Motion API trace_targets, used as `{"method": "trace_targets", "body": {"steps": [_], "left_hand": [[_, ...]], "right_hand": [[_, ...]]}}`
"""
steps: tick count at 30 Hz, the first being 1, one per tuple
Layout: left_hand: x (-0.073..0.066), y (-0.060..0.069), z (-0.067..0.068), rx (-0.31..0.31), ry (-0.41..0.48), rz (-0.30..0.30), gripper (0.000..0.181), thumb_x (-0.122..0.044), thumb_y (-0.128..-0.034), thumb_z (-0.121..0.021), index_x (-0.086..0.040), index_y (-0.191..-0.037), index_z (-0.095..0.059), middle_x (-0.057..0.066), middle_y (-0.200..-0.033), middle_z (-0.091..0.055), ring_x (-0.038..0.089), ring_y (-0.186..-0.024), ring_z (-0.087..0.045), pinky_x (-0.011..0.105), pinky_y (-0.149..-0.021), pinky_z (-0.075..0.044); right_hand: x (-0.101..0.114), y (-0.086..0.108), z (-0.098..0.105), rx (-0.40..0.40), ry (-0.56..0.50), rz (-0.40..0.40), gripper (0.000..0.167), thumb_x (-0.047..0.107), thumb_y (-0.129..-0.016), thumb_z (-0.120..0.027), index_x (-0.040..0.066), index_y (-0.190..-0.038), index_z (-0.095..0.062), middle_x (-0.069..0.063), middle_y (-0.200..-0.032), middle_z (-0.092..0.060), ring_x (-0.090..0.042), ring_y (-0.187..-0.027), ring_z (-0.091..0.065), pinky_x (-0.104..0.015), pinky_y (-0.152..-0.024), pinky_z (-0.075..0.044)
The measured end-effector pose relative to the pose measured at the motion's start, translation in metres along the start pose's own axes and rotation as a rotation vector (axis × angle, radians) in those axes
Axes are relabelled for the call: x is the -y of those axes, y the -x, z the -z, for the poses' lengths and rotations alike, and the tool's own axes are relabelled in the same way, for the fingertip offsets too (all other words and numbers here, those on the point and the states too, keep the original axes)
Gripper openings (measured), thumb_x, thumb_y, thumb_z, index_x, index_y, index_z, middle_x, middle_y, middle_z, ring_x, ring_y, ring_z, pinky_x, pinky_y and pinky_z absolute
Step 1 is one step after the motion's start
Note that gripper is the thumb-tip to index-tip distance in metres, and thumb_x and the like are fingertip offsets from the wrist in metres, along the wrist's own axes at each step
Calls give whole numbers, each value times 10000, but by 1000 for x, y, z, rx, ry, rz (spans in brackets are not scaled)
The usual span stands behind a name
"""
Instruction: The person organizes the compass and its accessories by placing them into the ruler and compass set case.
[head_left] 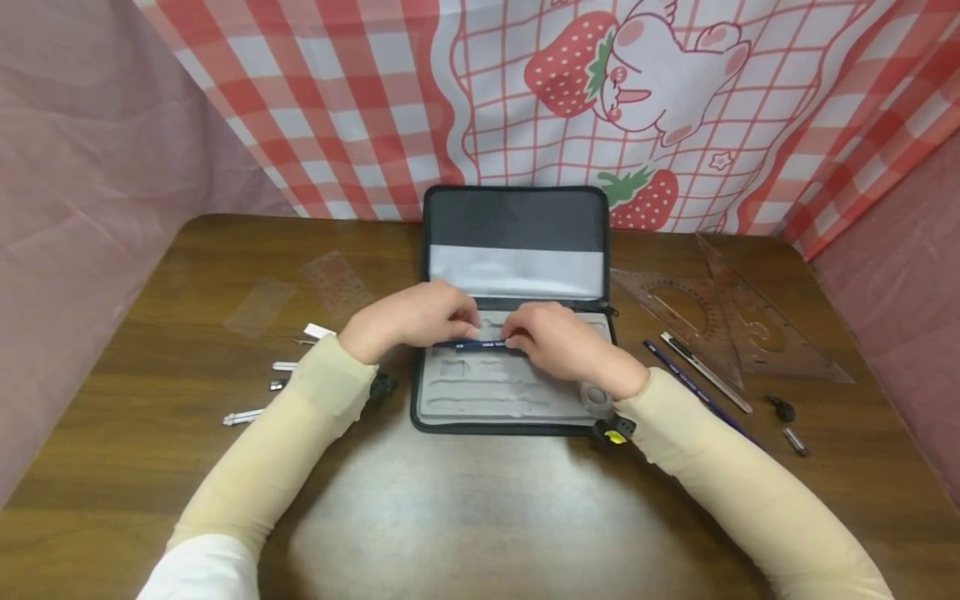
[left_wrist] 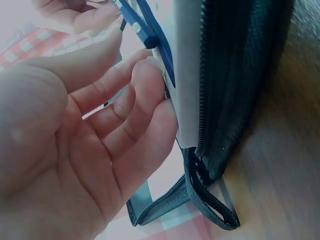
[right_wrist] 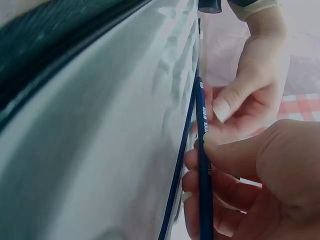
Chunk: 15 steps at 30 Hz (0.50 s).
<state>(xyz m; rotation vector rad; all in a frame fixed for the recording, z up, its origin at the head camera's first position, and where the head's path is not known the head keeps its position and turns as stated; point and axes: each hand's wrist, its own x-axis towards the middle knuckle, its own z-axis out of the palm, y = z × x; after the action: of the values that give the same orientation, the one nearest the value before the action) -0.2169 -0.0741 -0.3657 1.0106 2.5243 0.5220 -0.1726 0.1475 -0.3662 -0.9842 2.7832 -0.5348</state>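
A zippered case (head_left: 517, 430) lies unfolded on the table, with a grey moulded tray (head_left: 480, 393) in its near half. My right hand (head_left: 558, 340) pinches a dark blue pencil (right_wrist: 202, 125) between thumb and fingers, lengthwise along the tray's upper part. Close beside it, against the tray, runs a second dark blue pencil (right_wrist: 175, 187). The left hand (head_left: 420, 317) is at the pencil's left end, fingers loosely bent. In the left wrist view its fingertips (left_wrist: 150, 80) meet the tray's edge, and the held pencil's blunt end (left_wrist: 145, 37) stands clear of them.
On the right lie clear set squares (head_left: 780, 354), another blue pencil (head_left: 697, 385), a slim silver-and-black tool (head_left: 708, 372) and small black pieces (head_left: 782, 408). Clear templates (head_left: 262, 307), a white block (head_left: 318, 331) and metal compass-like parts (head_left: 243, 417) are on the left. A checked cloth (head_left: 360, 108) hangs behind.
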Motion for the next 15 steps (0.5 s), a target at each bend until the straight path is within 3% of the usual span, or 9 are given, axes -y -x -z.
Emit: {"method": "trace_targets", "body": {"steps": [10,15], "left_hand": [[-1,-1,-1,60,-18,-34,230,-251,-912,-750,-86,-1071,-732,-35,-746,-621,111,-682,-563,298,-716,-473],[-3,-1,-1,87,-26,-5,221,-232,-903,-761,-95,-1075,-734,-36,-763,-627,115,-701,-567,298,-732,-475]], "right_hand": [[18,-12,-6,5,5,-61,64,99,-964,-651,102,-937,-709,-19,-892,-596,-194,-805,-583,-385,-763,-497],[18,-12,-8,5,10,-65,43,102,-955,-664,109,-948,-707,-12,-907,-610,-191,-813,-594,-385,-762,-501]]}}
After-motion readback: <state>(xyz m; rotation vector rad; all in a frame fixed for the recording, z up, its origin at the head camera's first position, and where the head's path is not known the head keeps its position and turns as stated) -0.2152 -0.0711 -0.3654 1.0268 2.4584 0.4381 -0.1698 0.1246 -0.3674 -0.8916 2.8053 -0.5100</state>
